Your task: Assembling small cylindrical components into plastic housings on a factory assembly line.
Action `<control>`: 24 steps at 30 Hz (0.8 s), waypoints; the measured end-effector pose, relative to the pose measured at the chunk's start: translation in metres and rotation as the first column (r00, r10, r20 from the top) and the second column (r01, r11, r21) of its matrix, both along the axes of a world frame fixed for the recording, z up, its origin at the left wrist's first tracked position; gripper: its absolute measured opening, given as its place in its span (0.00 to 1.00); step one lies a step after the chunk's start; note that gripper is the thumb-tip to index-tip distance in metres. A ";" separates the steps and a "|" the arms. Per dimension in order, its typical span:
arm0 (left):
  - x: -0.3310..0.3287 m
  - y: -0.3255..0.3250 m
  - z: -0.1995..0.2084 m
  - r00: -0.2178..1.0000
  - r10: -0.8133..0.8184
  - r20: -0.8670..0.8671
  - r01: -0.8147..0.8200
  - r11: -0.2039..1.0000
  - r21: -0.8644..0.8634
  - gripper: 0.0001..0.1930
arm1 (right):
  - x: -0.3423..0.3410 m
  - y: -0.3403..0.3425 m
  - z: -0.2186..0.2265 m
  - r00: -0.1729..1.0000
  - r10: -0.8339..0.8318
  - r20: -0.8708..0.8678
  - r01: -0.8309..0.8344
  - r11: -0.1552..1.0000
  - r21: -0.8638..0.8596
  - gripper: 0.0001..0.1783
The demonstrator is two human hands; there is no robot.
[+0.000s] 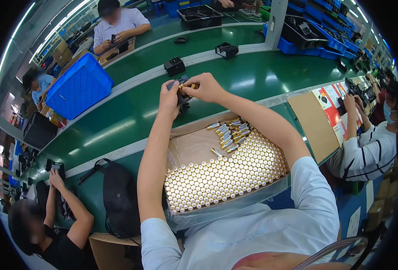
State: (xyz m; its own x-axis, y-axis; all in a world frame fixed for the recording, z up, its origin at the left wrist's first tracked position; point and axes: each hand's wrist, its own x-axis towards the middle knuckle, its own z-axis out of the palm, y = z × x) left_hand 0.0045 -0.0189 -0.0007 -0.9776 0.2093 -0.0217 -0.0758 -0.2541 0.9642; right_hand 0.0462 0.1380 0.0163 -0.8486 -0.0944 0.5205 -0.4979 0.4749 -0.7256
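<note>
Beyond the carton, my left hand point(168, 97) is closed round a small black plastic device point(181, 95), holding it up over the green line. My right hand point(204, 87) pinches gold batteries point(190, 88) against the device; how far they sit inside it is hidden by the fingers. Between my forearms lies an open cardboard carton point(187, 147) lined with clear plastic. Tightly packed upright batteries point(221, 175) fill its near part, and several loose ones point(228, 134) lie on their sides at the far right. A dark part point(184, 108) shows just below my left hand.
Two black devices point(174, 66) point(227, 50) stand on the line's far rail. A black backpack point(119, 198) is left of the carton, and a flat cardboard sheet point(313, 126) lies to its right. A blue crate point(80, 85) stands far left. Co-workers sit on both sides and across.
</note>
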 end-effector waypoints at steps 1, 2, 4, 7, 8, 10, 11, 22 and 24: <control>0.002 0.001 0.002 0.999 -0.009 0.049 0.007 0.999 0.048 0.17 | 0.001 0.002 -0.001 1.000 -0.002 -0.016 0.001 0.999 -0.034 0.11; 0.002 -0.002 0.000 0.999 -0.004 0.052 0.001 0.999 0.046 0.17 | 0.001 0.000 -0.002 1.000 0.003 -0.013 -0.004 0.999 -0.035 0.11; 0.000 -0.004 -0.005 0.998 0.012 0.059 -0.015 0.998 0.053 0.17 | 0.001 -0.003 -0.003 1.000 0.017 -0.027 -0.019 0.995 -0.097 0.10; -0.006 -0.007 -0.008 0.997 0.021 0.070 -0.024 0.999 0.037 0.18 | 0.001 -0.004 -0.005 0.999 0.020 -0.035 -0.026 0.983 -0.181 0.10; -0.010 -0.008 -0.008 0.995 0.017 0.095 -0.022 0.999 0.047 0.18 | 0.000 -0.003 -0.004 0.999 0.025 -0.042 -0.032 0.985 -0.170 0.10; -0.014 -0.009 -0.010 0.989 0.010 0.149 -0.020 0.997 0.071 0.19 | 0.002 -0.001 -0.004 0.998 0.036 -0.049 -0.043 0.989 -0.142 0.09; -0.014 -0.011 -0.012 0.984 0.006 0.176 -0.021 0.996 0.085 0.20 | 0.005 -0.002 -0.006 0.998 0.042 -0.053 -0.049 0.991 -0.126 0.09; -0.007 -0.009 -0.007 0.980 -0.097 0.173 0.044 0.957 0.286 0.27 | -0.001 0.000 -0.014 0.998 -0.012 -0.057 0.007 0.995 -0.096 0.12; -0.007 -0.009 -0.008 0.980 -0.084 0.182 0.029 0.957 0.288 0.29 | -0.001 0.001 -0.014 0.999 -0.019 -0.042 0.016 0.998 -0.063 0.12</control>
